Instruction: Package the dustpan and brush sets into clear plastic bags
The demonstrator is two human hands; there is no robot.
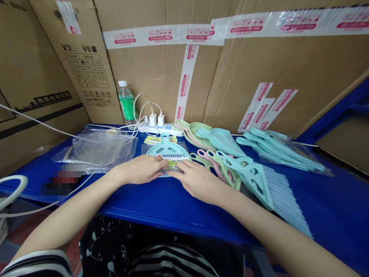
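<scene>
On the blue table (340,207) are laid clear bags (98,150), a white power strip (174,132), yellow cards (152,139), a wrapped dustpan (165,148), loose dustpans (225,141), brushes (258,179) and light-blue pieces (276,148) in plastic.

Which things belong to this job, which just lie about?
Likely job:
- turquoise plastic dustpan at left hand and right hand
- pastel plastic brushes
- pastel plastic dustpans
- yellow printed labels
- clear plastic bags

Likely lying about:
- clear plastic bottle
- white plastic power strip

I have room to slide in low over the bare blue tabletop (155,200) between the two forearms (86,207). Rightward, fanned hand brushes (250,177) and overlapping dustpans (221,140) block me — while at the back the power strip (173,131), upright drink bottle (127,104) and cardboard wall (161,69) bar the way.
</scene>
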